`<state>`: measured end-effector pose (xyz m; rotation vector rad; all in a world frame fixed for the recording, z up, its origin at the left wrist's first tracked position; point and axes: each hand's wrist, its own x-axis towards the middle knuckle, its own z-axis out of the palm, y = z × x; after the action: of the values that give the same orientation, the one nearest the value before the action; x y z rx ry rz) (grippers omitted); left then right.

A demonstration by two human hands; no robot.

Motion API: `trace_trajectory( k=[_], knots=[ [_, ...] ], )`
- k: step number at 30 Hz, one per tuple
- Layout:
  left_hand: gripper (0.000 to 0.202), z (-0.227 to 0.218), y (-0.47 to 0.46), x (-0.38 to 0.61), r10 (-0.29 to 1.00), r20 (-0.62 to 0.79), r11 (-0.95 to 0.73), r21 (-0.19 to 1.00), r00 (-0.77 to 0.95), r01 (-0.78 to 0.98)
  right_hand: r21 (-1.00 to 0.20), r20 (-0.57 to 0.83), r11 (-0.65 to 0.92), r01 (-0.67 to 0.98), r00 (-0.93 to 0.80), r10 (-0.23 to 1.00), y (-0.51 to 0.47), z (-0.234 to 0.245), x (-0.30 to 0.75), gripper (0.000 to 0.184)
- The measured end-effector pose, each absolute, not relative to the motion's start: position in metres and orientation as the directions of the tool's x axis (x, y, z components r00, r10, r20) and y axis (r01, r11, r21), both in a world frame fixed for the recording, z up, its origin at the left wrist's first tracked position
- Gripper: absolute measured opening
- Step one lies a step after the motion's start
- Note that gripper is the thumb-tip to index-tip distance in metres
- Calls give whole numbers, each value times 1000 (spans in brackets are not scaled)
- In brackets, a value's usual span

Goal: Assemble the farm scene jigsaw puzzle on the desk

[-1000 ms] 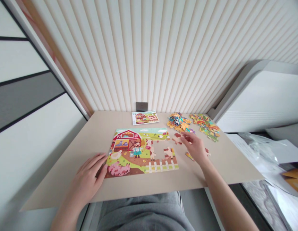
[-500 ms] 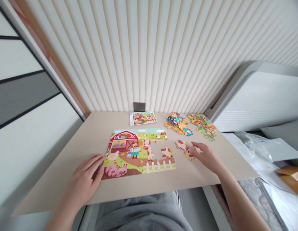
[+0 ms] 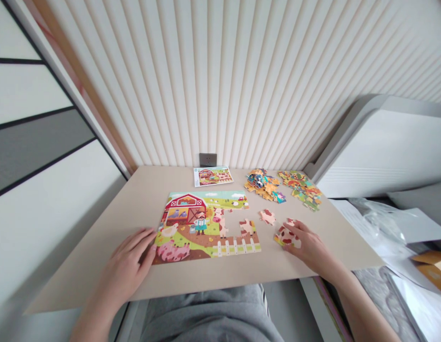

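A farmyard jigsaw puzzle [image 3: 206,228] lies mostly assembled on the beige table [image 3: 95,228], with a red barn, a farmer, a cow and a white fence. A gap shows in its right side near the cow. My left hand [image 3: 129,251] rests open against the puzzle's left edge, holding nothing. My right hand [image 3: 307,244] sits to the right of the puzzle, its fingers closed over cow-patterned puzzle pieces [image 3: 286,236]. A single spotted piece [image 3: 267,217] lies loose between that hand and the puzzle.
Two heaps of loose pieces [image 3: 263,186] lie at the far right of the table, beside a second heap [image 3: 303,190]. A picture card [image 3: 213,176] stands near the wall socket [image 3: 208,159]. A white appliance [image 3: 380,152] and plastic-wrapped papers [image 3: 379,223] lie to the right.
My right hand has moved nearer me and gathered the cow-patterned pieces under its fingers. One spotted piece now lies apart from them. My left hand stays against the puzzle.
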<state>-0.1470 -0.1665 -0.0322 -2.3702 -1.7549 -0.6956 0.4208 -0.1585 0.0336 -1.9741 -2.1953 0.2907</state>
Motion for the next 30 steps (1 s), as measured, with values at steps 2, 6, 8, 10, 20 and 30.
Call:
trace_trajectory(
  k=[2, 6, 8, 10, 20, 30],
  knots=[
    [44, -33, -166, -147, 880, 419, -324, 181, 226, 929, -284, -31, 108, 953, -122, 992, -161, 44, 414, 52],
    [44, -33, -166, -147, 880, 420, -326, 192, 223, 926, -428, -57, 96, 899, -133, 989, -158, 66, 400, 26],
    [43, -31, -166, -146, 881, 418, -326, 192, 224, 925, -550, -36, 84, 831, -124, 992, -150, 73, 393, 30],
    [43, -30, -167, -145, 883, 412, -326, 192, 225, 926, -702, -24, 78, 708, -133, 991, -138, 73, 383, 34],
    [42, -24, -170, -138, 883, 423, -318, 218, 205, 923, -922, -65, -5, 386, -142, 988, -58, 44, 320, 48],
    [44, -23, -171, -139, 892, 405, -308, 219, 201, 926, -931, -19, -4, 365, -38, 999, -61, 35, 323, 52]
  ],
)
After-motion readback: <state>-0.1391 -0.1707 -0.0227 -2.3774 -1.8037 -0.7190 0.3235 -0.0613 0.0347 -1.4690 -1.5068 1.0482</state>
